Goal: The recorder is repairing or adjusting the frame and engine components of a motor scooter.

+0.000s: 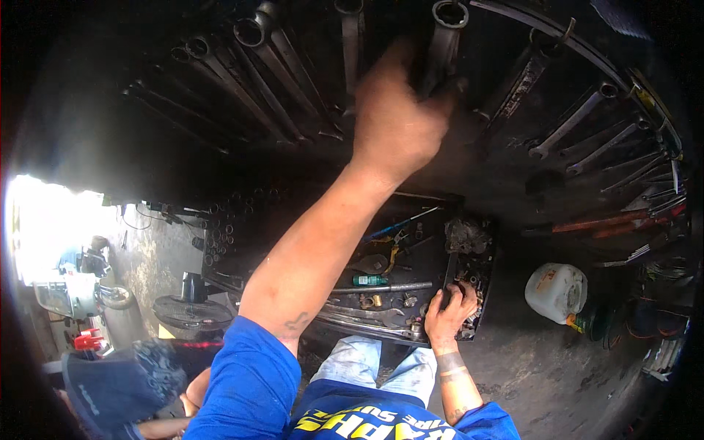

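My left hand [400, 121] is raised to the dark wall, its fingers blurred. It is closed around the shank of a ring-ended wrench [449, 37], which runs between thumb and forefinger; the wrench's lower end is hidden by the hand. My right hand [449, 315] lies low at the side compartment of a dark tool tray [458, 253], its fingers spread over small metal parts [475, 282]. Inside the tray are long wrenches [367, 315], a steel bar [396, 287], a small green bottle [369, 280] and a blue-handled tool [389, 231].
Several wrenches [275, 59] hang left of my raised hand, more [572, 121] to its right. Red-handled tools [601, 224] hang farther right. A white plastic jug [556, 290] stands on the floor at right. To the left are a black fan [191, 312] and another person [121, 381].
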The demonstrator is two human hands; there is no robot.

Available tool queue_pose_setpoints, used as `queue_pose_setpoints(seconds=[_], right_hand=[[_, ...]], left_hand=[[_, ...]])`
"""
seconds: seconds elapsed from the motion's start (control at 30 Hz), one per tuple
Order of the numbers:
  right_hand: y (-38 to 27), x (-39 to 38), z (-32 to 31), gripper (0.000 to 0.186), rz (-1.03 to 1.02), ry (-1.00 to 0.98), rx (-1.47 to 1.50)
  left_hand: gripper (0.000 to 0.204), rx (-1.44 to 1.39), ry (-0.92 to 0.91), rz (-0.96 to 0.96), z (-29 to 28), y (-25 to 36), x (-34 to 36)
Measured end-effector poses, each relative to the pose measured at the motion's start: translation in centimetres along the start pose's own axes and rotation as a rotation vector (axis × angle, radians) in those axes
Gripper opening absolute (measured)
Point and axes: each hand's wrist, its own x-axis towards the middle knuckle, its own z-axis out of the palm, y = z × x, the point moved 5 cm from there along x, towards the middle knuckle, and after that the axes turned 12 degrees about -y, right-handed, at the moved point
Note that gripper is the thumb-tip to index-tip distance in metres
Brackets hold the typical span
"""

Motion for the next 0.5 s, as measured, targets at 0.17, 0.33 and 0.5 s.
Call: queue_pose_setpoints(seconds=[0.17,0.33,0.5], right_hand=[[0.3,0.0,0.0,0.029,-0.015,0.005,0.000],[0.3,0.0,-0.1,0.030,-0.013,0.004,0.007],[0.5,-0.1,0.3,0.029,-0.004,0.007,0.029]], left_hand=[[0.019,-0.208,-0.144,-0.078,0.1,1.4,-0.6],[0.018,-0.305,-0.219,-0.123,-0.6,1.3,-1.4],[0.021,-0.325,-0.265,-0.097,-1.6,1.2,-1.6]])
